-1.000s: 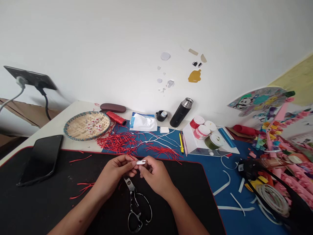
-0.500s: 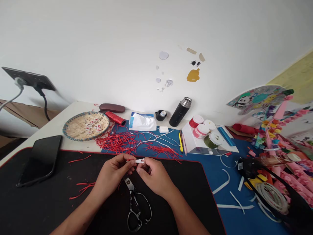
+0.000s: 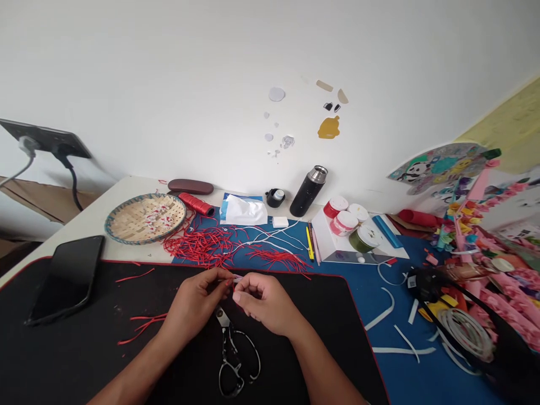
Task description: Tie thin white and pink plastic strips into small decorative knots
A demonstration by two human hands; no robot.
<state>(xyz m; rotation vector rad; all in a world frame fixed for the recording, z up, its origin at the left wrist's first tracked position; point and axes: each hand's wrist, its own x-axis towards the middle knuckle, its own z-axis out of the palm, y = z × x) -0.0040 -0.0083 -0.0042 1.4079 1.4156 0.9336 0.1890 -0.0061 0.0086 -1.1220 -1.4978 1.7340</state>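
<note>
My left hand (image 3: 201, 293) is closed in a pinch on a short piece of red cord (image 3: 230, 281) above the black mat. Close beside it, my right hand (image 3: 266, 302) is also closed, its thumb and forefinger pressed together at the cord. A narrow white strip (image 3: 237, 278) shows between the two hands; its ends are hidden by the fingers. Below the hands lie metal scissors (image 3: 230, 360) with dark handles, their blades partly under my left hand. Several cut red cords (image 3: 143, 326) rest left of my left forearm.
Behind the mat lie a heap of red cords (image 3: 198, 246), a red thread spool (image 3: 196, 205) and a woven basket (image 3: 122, 220). A phone (image 3: 67, 278) is at left. Black flask (image 3: 309, 191), paint jars (image 3: 343, 223) and white strips (image 3: 400, 351) are farther right.
My right fingers have shifted slightly left and closed over more of the white strip, so less of it shows. My left hand keeps its pinch. The view has shifted slightly.
</note>
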